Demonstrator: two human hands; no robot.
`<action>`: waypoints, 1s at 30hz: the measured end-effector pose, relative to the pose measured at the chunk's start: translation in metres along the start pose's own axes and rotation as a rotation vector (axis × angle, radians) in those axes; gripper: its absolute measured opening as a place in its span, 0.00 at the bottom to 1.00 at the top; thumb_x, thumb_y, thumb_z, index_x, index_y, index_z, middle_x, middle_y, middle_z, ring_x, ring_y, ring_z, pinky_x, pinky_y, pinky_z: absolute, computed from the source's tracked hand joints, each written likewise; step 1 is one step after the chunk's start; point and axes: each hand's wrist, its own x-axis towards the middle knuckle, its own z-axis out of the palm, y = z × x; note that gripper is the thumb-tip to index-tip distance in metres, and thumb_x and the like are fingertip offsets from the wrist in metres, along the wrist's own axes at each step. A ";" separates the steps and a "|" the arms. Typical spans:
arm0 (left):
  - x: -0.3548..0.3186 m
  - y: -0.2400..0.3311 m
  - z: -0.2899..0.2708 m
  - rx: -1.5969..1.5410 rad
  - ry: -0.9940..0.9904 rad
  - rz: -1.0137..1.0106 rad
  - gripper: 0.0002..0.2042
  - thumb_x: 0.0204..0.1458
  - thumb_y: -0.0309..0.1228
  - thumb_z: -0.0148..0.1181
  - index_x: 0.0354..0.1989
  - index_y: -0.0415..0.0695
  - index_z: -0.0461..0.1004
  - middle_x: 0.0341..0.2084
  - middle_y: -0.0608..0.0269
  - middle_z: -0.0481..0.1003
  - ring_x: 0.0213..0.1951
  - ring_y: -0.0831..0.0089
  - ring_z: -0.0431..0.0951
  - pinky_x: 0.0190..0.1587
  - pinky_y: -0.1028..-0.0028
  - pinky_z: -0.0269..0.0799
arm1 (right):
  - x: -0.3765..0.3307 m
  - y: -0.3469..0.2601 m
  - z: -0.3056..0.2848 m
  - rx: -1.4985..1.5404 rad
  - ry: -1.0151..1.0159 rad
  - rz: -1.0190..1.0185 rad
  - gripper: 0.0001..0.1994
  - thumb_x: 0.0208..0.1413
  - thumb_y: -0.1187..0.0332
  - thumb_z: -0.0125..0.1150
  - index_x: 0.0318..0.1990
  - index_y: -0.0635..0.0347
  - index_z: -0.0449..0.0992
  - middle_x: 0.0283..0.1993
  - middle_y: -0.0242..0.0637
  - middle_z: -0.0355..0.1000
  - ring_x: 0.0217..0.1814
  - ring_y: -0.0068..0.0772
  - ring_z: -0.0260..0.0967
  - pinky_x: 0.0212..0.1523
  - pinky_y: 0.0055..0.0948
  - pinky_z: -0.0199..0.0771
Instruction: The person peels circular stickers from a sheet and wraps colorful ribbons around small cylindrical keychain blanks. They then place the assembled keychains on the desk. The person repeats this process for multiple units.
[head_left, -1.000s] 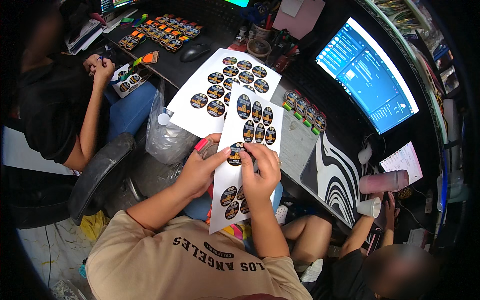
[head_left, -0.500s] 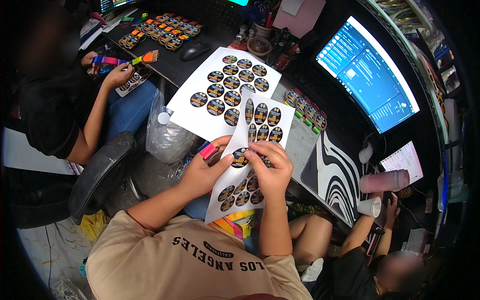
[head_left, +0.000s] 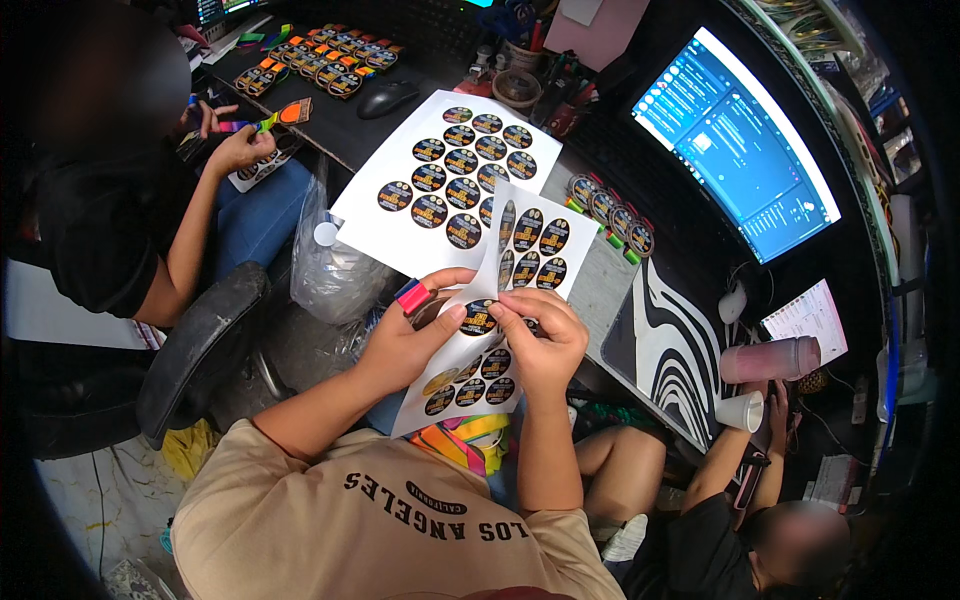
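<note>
My left hand [head_left: 405, 345] is closed on a ribboned medal and a sheet of round stickers [head_left: 404, 422]. The medal's pink-red ribbon [head_left: 412, 297] loops out by my fingers, and the medal itself is mostly hidden. Under my left thumb lies a black round sticker [head_left: 481, 319] with yellow and white print. My right hand [head_left: 545, 335] pinches at that sticker's right edge, where the sheet bends upward. Whether the sticker has come loose from the backing, I cannot tell. Colourful ribbons [head_left: 470, 440] rest below the sheet on my lap.
A larger sticker sheet [head_left: 370, 225] lies on the desk ahead. Ribboned medals sit in a row [head_left: 610, 215] to its right and in a group [head_left: 325, 62] at the far left. A co-worker's hand [head_left: 243, 150] holds a ribbon; a white cup [head_left: 740, 411] stands at right.
The sheet in my hands has tilted, its lower corner swinging left and its upper part bending more. Both hands keep their pinch. The co-worker at left has shifted their hands on the ribbon.
</note>
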 end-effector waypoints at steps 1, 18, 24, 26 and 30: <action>0.000 0.000 0.000 -0.005 0.000 -0.003 0.19 0.62 0.27 0.52 0.61 0.39 0.63 0.48 0.59 0.74 0.49 0.78 0.73 0.53 0.75 0.69 | -0.001 0.000 0.000 0.007 0.006 0.000 0.06 0.40 0.81 0.72 0.29 0.66 0.82 0.32 0.40 0.79 0.35 0.33 0.77 0.40 0.27 0.74; -0.002 0.003 0.001 0.011 -0.015 0.035 0.18 0.62 0.29 0.53 0.60 0.39 0.64 0.46 0.60 0.74 0.49 0.79 0.72 0.54 0.76 0.66 | -0.013 0.002 0.006 -0.001 0.075 -0.027 0.07 0.42 0.82 0.71 0.31 0.68 0.81 0.35 0.42 0.78 0.38 0.30 0.75 0.41 0.24 0.73; -0.004 0.009 0.001 0.149 -0.041 0.078 0.18 0.61 0.27 0.53 0.59 0.38 0.64 0.45 0.61 0.74 0.47 0.79 0.72 0.52 0.76 0.67 | -0.007 0.006 0.001 0.072 -0.015 0.080 0.07 0.42 0.81 0.71 0.30 0.67 0.80 0.34 0.40 0.78 0.38 0.30 0.75 0.42 0.25 0.73; -0.005 0.012 0.002 0.159 0.009 0.013 0.17 0.61 0.28 0.53 0.58 0.39 0.67 0.37 0.68 0.75 0.40 0.85 0.72 0.45 0.81 0.68 | -0.007 0.006 0.002 0.026 -0.011 0.076 0.06 0.41 0.80 0.71 0.29 0.66 0.80 0.33 0.40 0.78 0.37 0.33 0.76 0.42 0.28 0.74; -0.002 0.014 0.003 0.132 0.089 -0.001 0.17 0.61 0.27 0.54 0.58 0.39 0.68 0.33 0.70 0.75 0.35 0.88 0.70 0.40 0.84 0.66 | -0.008 0.005 0.006 0.025 -0.012 0.089 0.06 0.41 0.79 0.72 0.29 0.66 0.80 0.33 0.40 0.78 0.37 0.33 0.76 0.41 0.28 0.74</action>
